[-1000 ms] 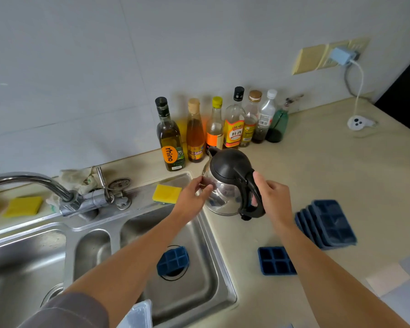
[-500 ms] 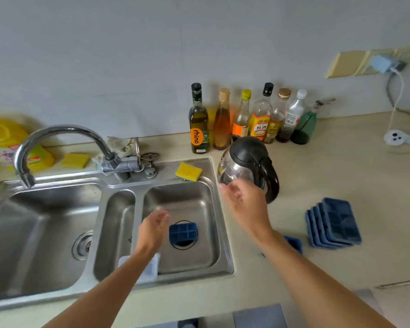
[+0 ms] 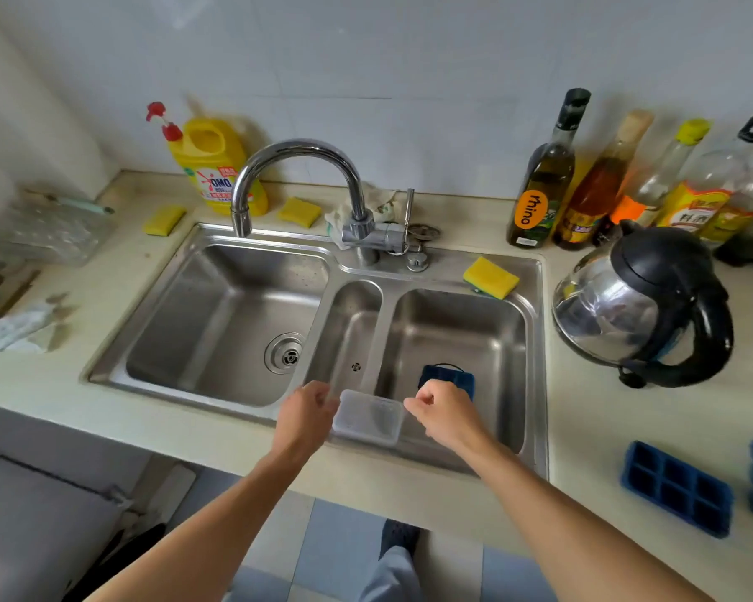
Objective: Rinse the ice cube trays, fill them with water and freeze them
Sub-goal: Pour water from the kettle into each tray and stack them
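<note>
1. Head view: the left hand (image 3: 305, 417) and right hand (image 3: 446, 414) were curled round opposite ends of a clear plastic container (image 3: 368, 417) resting on the sink's (image 3: 183, 397) front rim.
2. A blue ice cube tray (image 3: 446, 374) lay over the right basin's drain, partly behind the right hand; a second ice cube tray (image 3: 677, 488) sat on the bench (image 3: 605, 406).

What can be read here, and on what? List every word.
"rhino": orange label on the dark oil bottle.
"OMO": label on the yellow detergent jug.
Labels on the other bottles: too blurred to read.
</note>
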A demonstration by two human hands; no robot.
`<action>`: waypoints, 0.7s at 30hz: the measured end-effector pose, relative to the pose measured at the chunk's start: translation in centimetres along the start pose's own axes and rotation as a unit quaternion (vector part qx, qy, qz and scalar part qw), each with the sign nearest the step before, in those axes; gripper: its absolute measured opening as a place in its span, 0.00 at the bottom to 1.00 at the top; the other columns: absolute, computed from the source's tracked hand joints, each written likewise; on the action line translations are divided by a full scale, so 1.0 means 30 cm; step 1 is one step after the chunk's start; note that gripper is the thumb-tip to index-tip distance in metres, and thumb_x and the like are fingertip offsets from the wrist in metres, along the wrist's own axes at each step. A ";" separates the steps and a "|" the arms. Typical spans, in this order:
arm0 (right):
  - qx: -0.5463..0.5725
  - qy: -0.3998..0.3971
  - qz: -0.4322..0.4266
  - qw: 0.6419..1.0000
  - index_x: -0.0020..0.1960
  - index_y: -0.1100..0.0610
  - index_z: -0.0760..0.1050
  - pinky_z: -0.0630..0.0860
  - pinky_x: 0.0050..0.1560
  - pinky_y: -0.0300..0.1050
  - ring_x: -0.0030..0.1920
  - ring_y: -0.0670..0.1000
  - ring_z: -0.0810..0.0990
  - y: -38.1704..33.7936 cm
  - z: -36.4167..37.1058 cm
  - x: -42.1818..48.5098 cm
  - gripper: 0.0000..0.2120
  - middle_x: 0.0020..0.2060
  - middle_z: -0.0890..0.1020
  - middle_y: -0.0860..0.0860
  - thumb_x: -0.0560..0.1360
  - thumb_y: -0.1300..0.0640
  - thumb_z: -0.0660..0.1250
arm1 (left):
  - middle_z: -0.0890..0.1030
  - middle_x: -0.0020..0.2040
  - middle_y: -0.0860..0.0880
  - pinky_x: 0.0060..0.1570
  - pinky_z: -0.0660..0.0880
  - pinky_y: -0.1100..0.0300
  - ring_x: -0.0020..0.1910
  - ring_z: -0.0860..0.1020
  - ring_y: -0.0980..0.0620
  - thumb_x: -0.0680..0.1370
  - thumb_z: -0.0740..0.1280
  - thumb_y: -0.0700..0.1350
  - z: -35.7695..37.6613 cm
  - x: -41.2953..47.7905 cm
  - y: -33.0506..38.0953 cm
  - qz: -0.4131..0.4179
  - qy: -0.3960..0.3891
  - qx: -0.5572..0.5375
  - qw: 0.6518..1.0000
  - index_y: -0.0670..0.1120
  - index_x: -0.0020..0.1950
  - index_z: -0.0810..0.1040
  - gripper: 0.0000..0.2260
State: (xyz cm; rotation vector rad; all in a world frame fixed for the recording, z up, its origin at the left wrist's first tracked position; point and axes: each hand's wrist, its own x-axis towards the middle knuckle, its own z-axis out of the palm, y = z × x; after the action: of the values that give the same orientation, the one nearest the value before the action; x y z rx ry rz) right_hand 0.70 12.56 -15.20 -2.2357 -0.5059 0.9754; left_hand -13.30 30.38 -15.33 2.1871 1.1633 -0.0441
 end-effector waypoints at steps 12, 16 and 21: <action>-0.046 -0.086 0.095 0.991 0.33 0.56 0.69 0.71 0.31 0.45 0.28 0.56 0.77 0.004 0.125 0.060 0.18 0.23 0.72 0.52 0.79 0.51 0.67 | 0.84 0.43 0.45 0.44 0.77 0.56 0.44 0.81 0.44 0.80 0.63 0.43 0.023 0.062 -0.035 -0.022 -0.114 0.046 0.992 0.45 0.51 0.81 0.07; -0.025 -0.077 0.092 0.992 0.34 0.57 0.73 0.72 0.32 0.44 0.28 0.54 0.77 -0.005 0.125 0.052 0.17 0.27 0.77 0.53 0.80 0.51 0.66 | 0.82 0.39 0.48 0.39 0.76 0.56 0.40 0.79 0.47 0.80 0.64 0.45 0.032 0.077 -0.034 -0.021 -0.104 0.056 0.993 0.46 0.48 0.80 0.06; -0.021 -0.036 0.065 0.997 0.33 0.57 0.69 0.69 0.34 0.45 0.28 0.53 0.72 -0.014 0.088 0.053 0.18 0.26 0.72 0.53 0.79 0.53 0.66 | 0.80 0.35 0.51 0.35 0.73 0.56 0.37 0.78 0.49 0.80 0.67 0.50 0.028 0.107 0.002 -0.008 -0.066 0.061 0.996 0.48 0.42 0.74 0.10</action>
State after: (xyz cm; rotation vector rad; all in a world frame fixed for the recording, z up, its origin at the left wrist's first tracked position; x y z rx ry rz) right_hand -0.30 14.82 -17.09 -2.3017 -0.4213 1.1243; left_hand -11.10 32.22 -16.99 2.2433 1.1293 -0.2676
